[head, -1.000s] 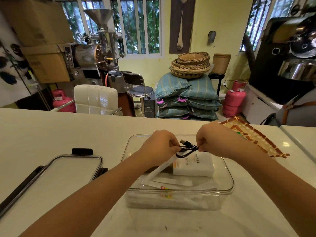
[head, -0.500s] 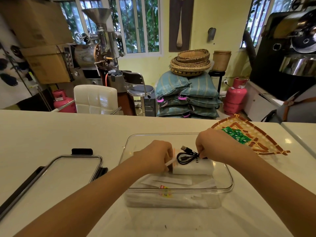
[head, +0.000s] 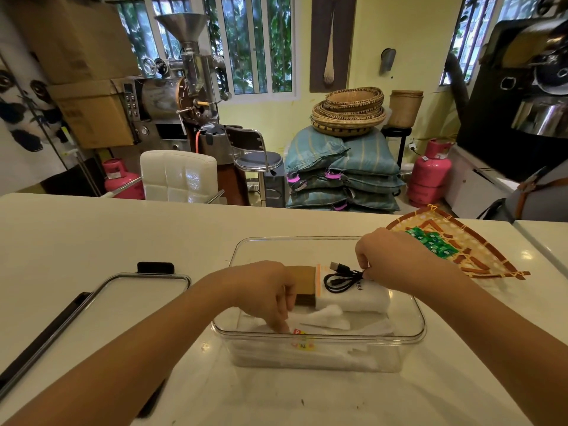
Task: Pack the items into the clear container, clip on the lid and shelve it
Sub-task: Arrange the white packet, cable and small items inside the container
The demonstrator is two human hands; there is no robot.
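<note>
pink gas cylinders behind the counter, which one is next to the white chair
The left pink gas cylinder, standing just left of the white chair. The other pink cylinder stands far right, beside the stacked blue sacks.

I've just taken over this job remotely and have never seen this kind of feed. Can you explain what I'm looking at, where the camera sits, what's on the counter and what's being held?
There is no machine here: a person works with two bare hands. The single picture comes from a wide-angle camera on their head, looking forward and down, so the arms reach in from the bottom.

On the white counter sits the clear container, open and holding white packets. A coiled black cable lies on a white packet inside. The right hand pinches the cable's end. The left hand reaches down among the packets; whether it grips one I cannot tell.

The lid lies to the left, not clipped on. A woven tray with green sachets lies to the right.
</note>
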